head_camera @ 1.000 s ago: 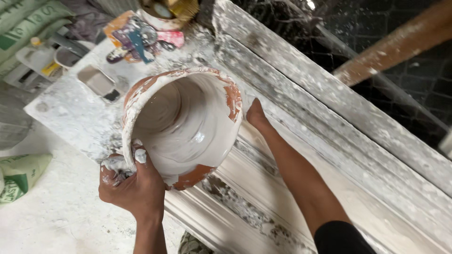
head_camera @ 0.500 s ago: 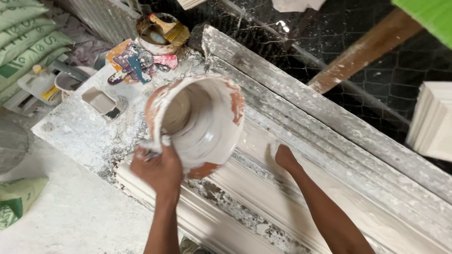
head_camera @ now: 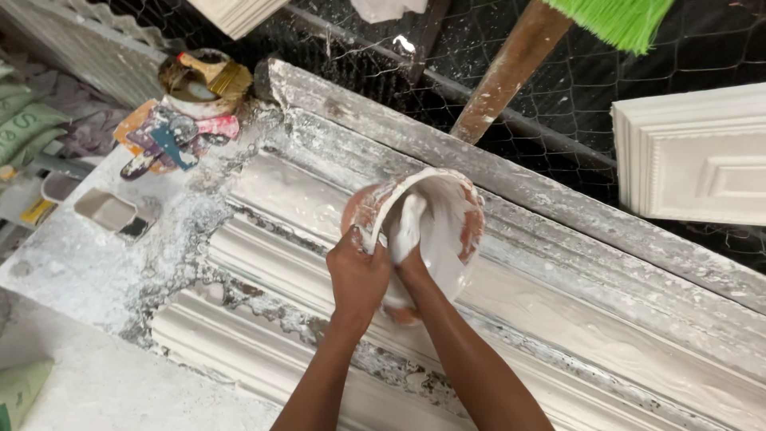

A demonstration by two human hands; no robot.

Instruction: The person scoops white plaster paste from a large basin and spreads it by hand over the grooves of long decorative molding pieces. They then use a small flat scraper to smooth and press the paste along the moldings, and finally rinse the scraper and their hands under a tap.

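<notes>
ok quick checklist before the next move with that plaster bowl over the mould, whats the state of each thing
1. Grip on the bowl: the left hand clasps its rim at the near side. Ok.
2. Right hand: reaches inside the bowl, coated in white plaster. Ok.
3. Bowl position: tipped, held above the long white mould, so spills should land in it. Ok.
4. What is left in the bowl: the inside is smeared white, and the amount is hidden by the hand. Cannot tell.
5. Mould surface under the bowl: wet-looking white, with crumbled bits along the near edge. Cannot tell if it is evenly filled.
6. Brush resting in the tub at the far left, away from both hands. Ok.
</notes>
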